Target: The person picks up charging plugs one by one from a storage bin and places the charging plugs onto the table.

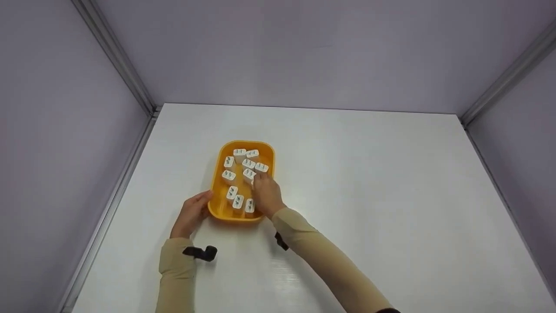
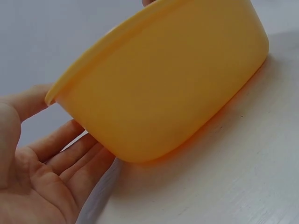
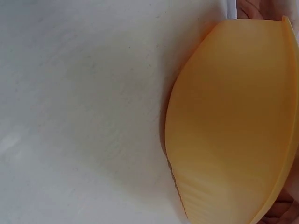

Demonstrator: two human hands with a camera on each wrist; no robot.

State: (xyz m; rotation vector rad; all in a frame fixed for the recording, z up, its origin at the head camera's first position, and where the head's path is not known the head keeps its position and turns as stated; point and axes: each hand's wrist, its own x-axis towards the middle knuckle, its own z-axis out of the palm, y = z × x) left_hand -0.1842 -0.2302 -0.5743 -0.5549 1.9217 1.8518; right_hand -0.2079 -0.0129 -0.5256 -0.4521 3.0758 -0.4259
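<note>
A deep yellow tub (image 1: 243, 220) with rounded corners stands on the table and contains several small white blocks (image 1: 229, 176) with dark green marks on their tops. My left hand (image 1: 191, 214) holds the tub by its near left side. In the left wrist view, the thumb (image 2: 35, 100) is at the rim and the fingers rest against the outer wall. Over the tub's right side reaches my right hand (image 1: 267, 195), its fingers curled down at a white block (image 1: 249, 174) near the middle. The tub's wall hides most of this hand in the right wrist view.
The white table (image 1: 369, 195) extends around the tub, mostly to the right. Pale panels (image 1: 282, 52) enclose it at the back and both sides, with metal posts at the corners. A black wrist camera (image 1: 204, 253) sits beside the left sleeve.
</note>
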